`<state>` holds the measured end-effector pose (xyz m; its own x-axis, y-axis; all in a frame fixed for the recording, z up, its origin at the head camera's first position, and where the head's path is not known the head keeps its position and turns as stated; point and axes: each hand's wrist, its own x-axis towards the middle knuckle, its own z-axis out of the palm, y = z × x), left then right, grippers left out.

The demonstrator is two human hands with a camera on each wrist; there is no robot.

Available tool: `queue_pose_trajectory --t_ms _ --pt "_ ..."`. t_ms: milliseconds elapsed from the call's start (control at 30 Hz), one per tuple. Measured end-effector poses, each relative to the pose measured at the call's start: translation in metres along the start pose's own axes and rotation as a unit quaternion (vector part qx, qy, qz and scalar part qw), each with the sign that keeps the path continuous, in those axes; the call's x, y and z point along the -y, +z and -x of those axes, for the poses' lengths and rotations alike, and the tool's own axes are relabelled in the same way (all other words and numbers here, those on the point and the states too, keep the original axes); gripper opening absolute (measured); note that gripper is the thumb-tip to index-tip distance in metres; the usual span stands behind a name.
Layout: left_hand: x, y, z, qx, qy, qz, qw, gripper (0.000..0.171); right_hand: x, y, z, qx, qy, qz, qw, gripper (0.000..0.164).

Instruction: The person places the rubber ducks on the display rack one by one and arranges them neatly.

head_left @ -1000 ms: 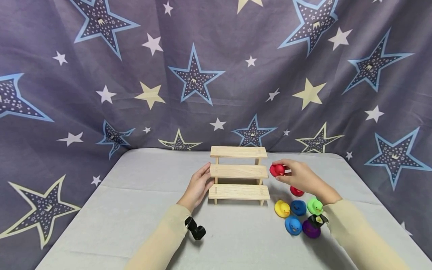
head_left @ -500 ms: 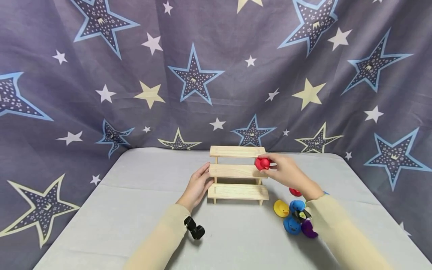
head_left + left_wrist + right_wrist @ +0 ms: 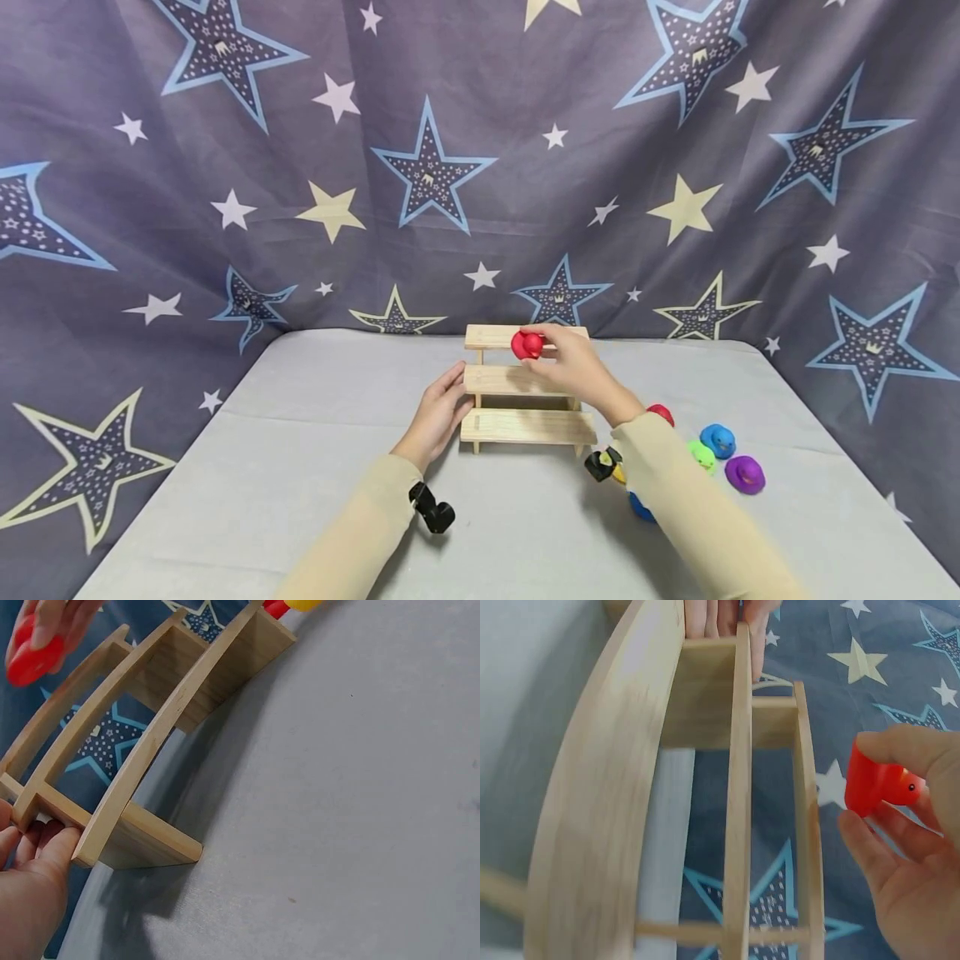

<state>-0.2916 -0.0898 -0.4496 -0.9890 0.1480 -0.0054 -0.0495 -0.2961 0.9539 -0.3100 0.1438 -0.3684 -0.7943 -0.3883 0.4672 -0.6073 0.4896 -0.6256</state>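
A three-tier wooden display stand (image 3: 528, 426) stands on the grey-covered table. At its left side my left hand (image 3: 433, 415) holds the frame; in the left wrist view its fingers (image 3: 51, 844) curl round the side piece. A red rubber duck (image 3: 527, 345) is pinched between thumb and fingers of my right hand (image 3: 581, 373), in front of the top tier in the head view. In the right wrist view the duck (image 3: 870, 784) is in the air, apart from the stand's shelves. All three tiers bear nothing that I can see.
Right of the stand lie another red duck (image 3: 661, 412), a blue duck (image 3: 718, 441), a green duck (image 3: 702, 455) and a purple duck (image 3: 746, 474). My right sleeve (image 3: 697, 508) partly covers a yellow duck (image 3: 619, 474) and a second blue one (image 3: 641, 507). A star-patterned curtain (image 3: 465, 275) hangs behind.
My right hand has carried the red duck leftward and upward, from right of the stand to in front of its top tier. My left hand has stayed at the stand's left side.
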Motion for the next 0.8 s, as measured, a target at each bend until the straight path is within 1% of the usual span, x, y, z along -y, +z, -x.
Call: queue_pose_trajectory --t_ms 200,400,600,800 --pt "0.000 0.001 0.000 -0.004 0.000 0.003 1.0000 0.053 0.005 0.018 -0.015 -0.024 0.006 0.002 1.000 0.048" --pt "0.000 0.000 0.000 -0.002 0.001 0.002 1.0000 0.054 0.007 0.030 -0.028 -0.030 0.033 -0.038 0.998 0.049" --pt "0.000 -0.001 -0.001 0.000 0.000 0.002 1.0000 0.053 0.003 0.041 -0.038 -0.032 0.054 -0.051 0.997 0.050" --pt "-0.001 -0.001 0.000 0.001 -0.004 0.002 1.0000 0.053 0.000 0.047 -0.044 -0.039 0.080 -0.058 0.994 0.050"
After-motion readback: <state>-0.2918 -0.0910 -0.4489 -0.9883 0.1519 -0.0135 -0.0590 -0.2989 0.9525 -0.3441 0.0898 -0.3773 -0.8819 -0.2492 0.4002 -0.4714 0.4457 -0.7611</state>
